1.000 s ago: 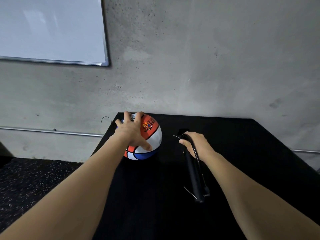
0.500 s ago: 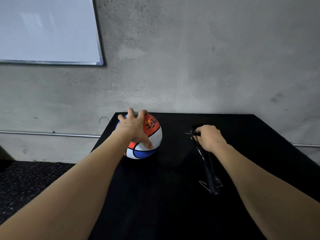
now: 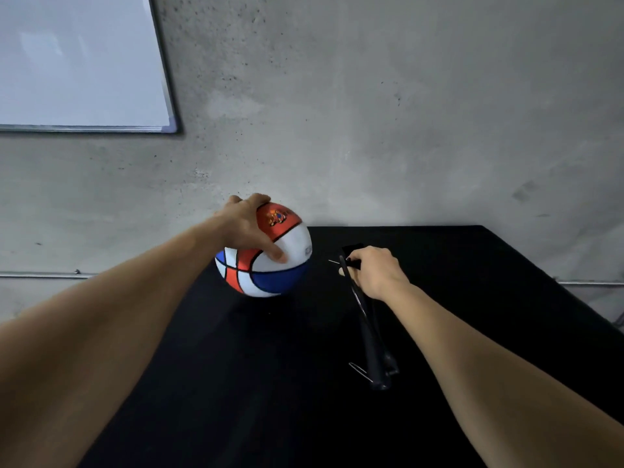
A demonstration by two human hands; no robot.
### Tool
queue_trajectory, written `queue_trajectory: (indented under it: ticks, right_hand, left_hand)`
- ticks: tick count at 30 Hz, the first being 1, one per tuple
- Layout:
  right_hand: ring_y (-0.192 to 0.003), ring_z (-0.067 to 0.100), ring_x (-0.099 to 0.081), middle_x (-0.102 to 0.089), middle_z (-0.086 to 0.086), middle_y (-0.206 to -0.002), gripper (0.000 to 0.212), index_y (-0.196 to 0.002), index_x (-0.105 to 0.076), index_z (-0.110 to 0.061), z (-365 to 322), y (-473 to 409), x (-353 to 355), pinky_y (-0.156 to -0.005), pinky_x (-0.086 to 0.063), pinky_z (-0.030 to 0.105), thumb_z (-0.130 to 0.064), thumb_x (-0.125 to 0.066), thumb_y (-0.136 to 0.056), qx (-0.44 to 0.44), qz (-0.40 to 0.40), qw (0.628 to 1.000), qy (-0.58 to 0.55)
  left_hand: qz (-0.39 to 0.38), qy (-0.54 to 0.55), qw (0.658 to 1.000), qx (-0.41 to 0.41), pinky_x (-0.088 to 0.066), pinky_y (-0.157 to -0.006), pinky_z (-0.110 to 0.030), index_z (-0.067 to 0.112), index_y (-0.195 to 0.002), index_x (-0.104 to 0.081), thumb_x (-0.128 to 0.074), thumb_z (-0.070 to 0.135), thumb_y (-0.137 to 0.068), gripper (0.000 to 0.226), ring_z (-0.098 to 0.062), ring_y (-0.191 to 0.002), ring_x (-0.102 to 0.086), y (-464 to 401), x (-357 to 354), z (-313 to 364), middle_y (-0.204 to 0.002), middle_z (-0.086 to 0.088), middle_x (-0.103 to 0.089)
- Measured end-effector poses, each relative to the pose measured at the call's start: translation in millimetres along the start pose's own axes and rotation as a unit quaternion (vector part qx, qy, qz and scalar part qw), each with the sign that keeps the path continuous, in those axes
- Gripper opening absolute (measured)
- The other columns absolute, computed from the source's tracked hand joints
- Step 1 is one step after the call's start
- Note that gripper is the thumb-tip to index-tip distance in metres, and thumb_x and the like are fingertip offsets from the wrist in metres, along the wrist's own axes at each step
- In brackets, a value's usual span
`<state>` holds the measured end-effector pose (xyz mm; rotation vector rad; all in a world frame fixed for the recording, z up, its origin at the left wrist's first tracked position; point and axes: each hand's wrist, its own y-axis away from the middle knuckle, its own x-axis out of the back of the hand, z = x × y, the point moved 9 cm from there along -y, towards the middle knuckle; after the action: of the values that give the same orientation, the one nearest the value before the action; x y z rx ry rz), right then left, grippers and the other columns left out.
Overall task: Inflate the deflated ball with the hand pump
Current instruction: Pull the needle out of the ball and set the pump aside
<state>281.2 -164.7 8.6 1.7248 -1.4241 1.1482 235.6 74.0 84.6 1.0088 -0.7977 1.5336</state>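
The left hand [image 3: 248, 228] is spread wide over the top and near side of the ball [image 3: 266, 261], thumb pressed on the white panel and fingers curled over the far crown; it has a firm palming hold, most likely to keep the ball from rolling and to turn its valve toward the pump (the valve itself is not visible from here). The right hand [image 3: 374, 271] is closed around the far end of the hand pump [image 3: 369, 329], fingers wrapped tight on the dark handle part; a thin needle [image 3: 334, 262] sticks out just past the knuckles, pointing toward the ball, which suggests the grip is meant to aim it.

The pump's black body runs from that fist back toward the person, its near end resting on or just above the black table [image 3: 270, 383]; which, I cannot tell. A thin hose or wire loop follows the barrel.

The ball sits at the table's far left, near the concrete wall [image 3: 371, 130], just left of the needle tip with a clear gap between them; nothing is inserted yet, so pumping has not begun. A whiteboard [image 3: 77, 62] hangs upper left.
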Motion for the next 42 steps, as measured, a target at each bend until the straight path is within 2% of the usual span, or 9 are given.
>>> queue_trajectory:
  ticks: [4, 7, 9, 12, 19, 28, 32, 35, 42]
  right_hand:
    - [-0.090, 0.028, -0.068, -0.064, 0.008, -0.124, 0.035, -0.129, -0.065, -0.029, 8.4, -38.0, -20.5, -0.082, -0.057, 0.031, -0.020, -0.056, -0.095, -0.020, -0.102, 0.994, 0.023]
    - [-0.126, 0.035, -0.053, -0.051, 0.012, -0.145, 0.045, -0.143, -0.051, -0.022, 7.5, -85.5, -1.3, -0.103, -0.044, 0.038, -0.033, -0.038, -0.101, -0.055, -0.041, 0.998, 0.009]
    - [-0.140, 0.035, -0.040, -0.039, 0.009, -0.156, 0.061, -0.152, -0.035, -0.027, -1.8, -98.4, -3.2, -0.110, -0.036, 0.045, -0.059, -0.025, -0.100, -0.065, -0.045, 0.988, -0.130]
    - [-0.140, 0.035, -0.041, -0.030, -0.003, -0.161, 0.069, -0.153, -0.023, -0.043, -22.6, -134.6, -29.5, -0.100, -0.048, 0.056, -0.075, -0.031, -0.092, -0.057, -0.102, 0.901, -0.417]
    - [-0.142, 0.026, -0.039, -0.032, -0.011, -0.160, 0.066, -0.155, -0.018, -0.045, -20.1, -210.5, -33.1, -0.106, -0.042, 0.057, -0.062, -0.046, -0.097, -0.040, -0.065, 0.834, -0.547]
    - [-0.143, 0.021, -0.037, -0.029, -0.014, -0.161, 0.068, -0.155, -0.018, -0.047, -10.9, -229.1, -53.1, -0.110, -0.039, 0.050, -0.060, -0.049, -0.096, -0.083, -0.112, 0.877, -0.460]
    - [-0.136, 0.021, -0.047, -0.042, -0.007, -0.155, 0.060, -0.150, -0.038, -0.036, -12.3, -227.7, -14.1, -0.108, -0.042, 0.046, -0.055, -0.053, -0.094, -0.090, -0.074, 0.918, -0.380]
    - [-0.121, 0.025, -0.059, -0.057, 0.004, -0.140, 0.051, -0.138, -0.054, -0.027, 0.2, -202.7, -4.6, -0.101, -0.048, 0.037, -0.044, -0.060, -0.091, -0.120, -0.078, 0.967, -0.210]
    - [-0.127, 0.036, -0.047, -0.036, 0.016, -0.144, 0.065, -0.146, -0.042, -0.024, 33.1, -123.3, -27.6, -0.097, -0.047, 0.039, -0.039, -0.066, -0.088, -0.218, -0.186, 0.958, 0.003]
  left_hand:
    - [-0.011, 0.151, 0.988, 0.039, -0.053, -0.088, -0.057, 0.038, -0.152, -0.027, -0.098, 0.047, -0.041, 0.132, -0.037, -0.129, -0.046, -33.3, -10.4, -0.2, -0.146, -0.004, -0.037]
    - [-0.037, 0.266, 0.960, 0.081, -0.054, -0.080, -0.065, 0.040, -0.149, -0.031, -0.099, 0.043, -0.040, 0.129, -0.038, -0.119, -0.054, -68.1, -26.5, -9.4, -0.139, 0.002, -0.046]
    - [-0.054, 0.327, 0.940, 0.084, -0.054, -0.076, -0.067, 0.040, -0.147, -0.035, -0.098, 0.044, -0.041, 0.124, -0.039, -0.116, -0.055, -78.1, -31.4, -8.7, -0.138, 0.000, -0.048]
    - [-0.033, 0.399, 0.913, 0.077, -0.056, -0.077, -0.064, 0.036, -0.147, -0.036, -0.094, 0.043, -0.056, 0.109, -0.035, -0.114, -0.057, -114.9, -31.7, -8.3, -0.135, 0.001, -0.051]
    - [0.035, 0.455, 0.890, -0.004, -0.053, -0.098, -0.049, 0.031, -0.157, -0.020, -0.093, 0.029, -0.065, 0.118, -0.018, -0.120, -0.057, -183.6, -35.6, 4.4, -0.135, 0.008, -0.050]
    - [-0.028, 0.415, 0.909, 0.039, -0.049, -0.103, -0.045, 0.034, -0.157, -0.018, -0.090, 0.032, -0.069, 0.114, -0.021, -0.126, -0.051, -214.3, -68.1, -22.5, -0.137, 0.008, -0.045]
    - [0.015, 0.411, 0.902, 0.129, -0.044, -0.105, -0.044, 0.039, -0.151, -0.029, -0.083, 0.061, -0.064, 0.105, -0.023, -0.127, -0.048, -196.9, -53.4, -28.2, -0.151, -0.001, -0.037]
    - [0.050, 0.364, 0.906, 0.210, -0.038, -0.098, -0.029, 0.025, -0.147, -0.039, -0.071, 0.051, -0.084, 0.076, -0.026, -0.124, -0.050, -148.2, -74.4, -34.0, -0.149, -0.011, -0.034]
    - [-0.174, 0.323, 0.882, 0.297, -0.061, -0.084, -0.040, 0.018, -0.145, -0.041, -0.064, 0.050, -0.090, 0.067, -0.024, -0.103, -0.064, -60.7, -180.1, 3.0, -0.127, -0.009, -0.059]
